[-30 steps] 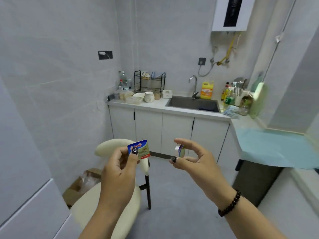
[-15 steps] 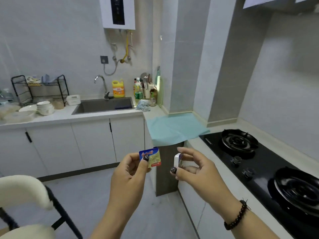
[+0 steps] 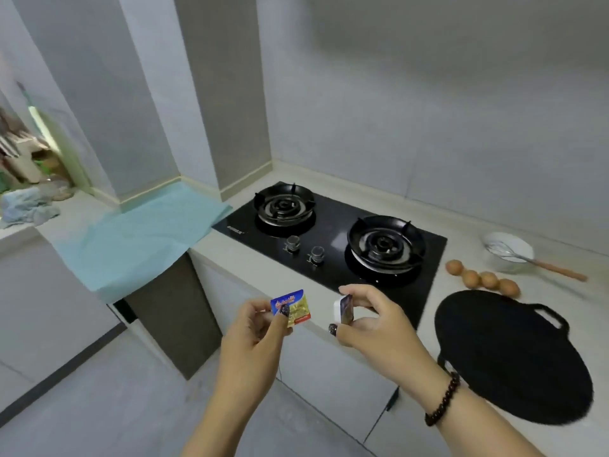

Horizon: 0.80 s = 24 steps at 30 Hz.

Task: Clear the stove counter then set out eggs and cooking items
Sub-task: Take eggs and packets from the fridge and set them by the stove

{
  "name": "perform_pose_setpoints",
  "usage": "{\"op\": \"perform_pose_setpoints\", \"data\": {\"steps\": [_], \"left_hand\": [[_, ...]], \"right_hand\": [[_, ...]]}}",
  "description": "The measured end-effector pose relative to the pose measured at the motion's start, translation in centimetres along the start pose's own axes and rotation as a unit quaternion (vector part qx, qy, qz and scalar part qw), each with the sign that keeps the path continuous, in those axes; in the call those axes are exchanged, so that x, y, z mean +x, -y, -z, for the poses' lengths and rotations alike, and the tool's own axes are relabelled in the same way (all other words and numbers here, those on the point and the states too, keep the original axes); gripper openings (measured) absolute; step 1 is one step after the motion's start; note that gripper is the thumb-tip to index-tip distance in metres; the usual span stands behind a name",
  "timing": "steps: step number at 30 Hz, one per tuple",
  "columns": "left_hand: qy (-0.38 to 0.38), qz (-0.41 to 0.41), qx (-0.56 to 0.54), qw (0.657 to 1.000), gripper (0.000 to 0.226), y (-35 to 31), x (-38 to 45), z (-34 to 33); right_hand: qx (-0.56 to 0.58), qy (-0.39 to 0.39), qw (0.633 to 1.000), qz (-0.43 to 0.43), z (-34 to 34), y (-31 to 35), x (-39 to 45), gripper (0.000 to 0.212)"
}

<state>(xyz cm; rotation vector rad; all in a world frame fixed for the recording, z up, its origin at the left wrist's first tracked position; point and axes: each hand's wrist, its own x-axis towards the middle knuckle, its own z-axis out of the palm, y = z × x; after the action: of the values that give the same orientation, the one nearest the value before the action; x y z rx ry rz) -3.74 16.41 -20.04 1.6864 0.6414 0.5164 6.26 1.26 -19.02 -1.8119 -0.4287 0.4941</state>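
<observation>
My left hand pinches a small blue and yellow butter packet by its lower left corner. My right hand pinches a second small packet, seen edge-on, between thumb and fingers. Both hands hover just in front of the counter's front edge, before the black two-burner gas stove. Right of the stove lie several brown eggs in a row. Behind them stands a white bowl holding a whisk with a wooden handle. A flat black griddle pan rests on the counter at the right.
A light blue cloth covers the counter left of the stove. A crumpled rag and blurred bottles stand at the far left. Grey tiled walls enclose the stove corner. White cabinet fronts run below the counter.
The view has swung right from the sink to the stove counter. Both hands keep their packets and now hover at the stove's front edge; eggs, bowl and griddle pan have come into view.
</observation>
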Motion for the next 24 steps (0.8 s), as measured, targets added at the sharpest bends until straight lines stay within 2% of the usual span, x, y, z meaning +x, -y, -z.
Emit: {"op": "perform_pose_setpoints", "data": {"steps": [2, 6, 8, 14, 16, 18, 21, 24], "left_hand": [[0.066, 0.027, 0.023, 0.997, 0.009, 1.4, 2.6, -1.9], [0.169, 0.078, 0.089, 0.978, 0.004, 5.0, 7.7, -5.3], [0.212, 0.099, 0.099, 0.967, 0.001, 6.6, 9.9, -6.8], [0.296, 0.119, 0.135, 0.938, 0.005, 10.0, 15.9, -11.3], [0.314, 0.117, 0.144, 0.931, 0.006, 10.8, 17.3, -12.8], [0.330, 0.116, 0.143, 0.926, 0.005, 11.1, 18.2, -14.1], [0.355, 0.121, 0.135, 0.917, 0.006, 11.5, 19.2, -16.1], [0.378, 0.119, 0.147, 0.906, 0.011, 11.7, 19.4, -18.1]], "right_hand": [[-0.030, -0.043, 0.998, -0.041, 0.9, -1.8, 1.3, 0.051], [-0.124, -0.105, 0.978, -0.131, 1.9, -5.5, 4.3, 0.069], [-0.147, -0.119, 0.965, -0.180, 2.0, -7.1, 5.6, 0.068], [-0.172, -0.184, 0.928, -0.275, 1.1, -11.1, 9.9, 0.032], [-0.187, -0.206, 0.917, -0.285, 1.1, -12.7, 11.3, 0.029], [-0.191, -0.223, 0.908, -0.299, 1.4, -13.3, 12.1, 0.033], [-0.198, -0.248, 0.895, -0.313, 2.8, -13.8, 12.3, 0.058], [-0.207, -0.255, 0.887, -0.325, 4.1, -14.4, 12.0, 0.061]]}}
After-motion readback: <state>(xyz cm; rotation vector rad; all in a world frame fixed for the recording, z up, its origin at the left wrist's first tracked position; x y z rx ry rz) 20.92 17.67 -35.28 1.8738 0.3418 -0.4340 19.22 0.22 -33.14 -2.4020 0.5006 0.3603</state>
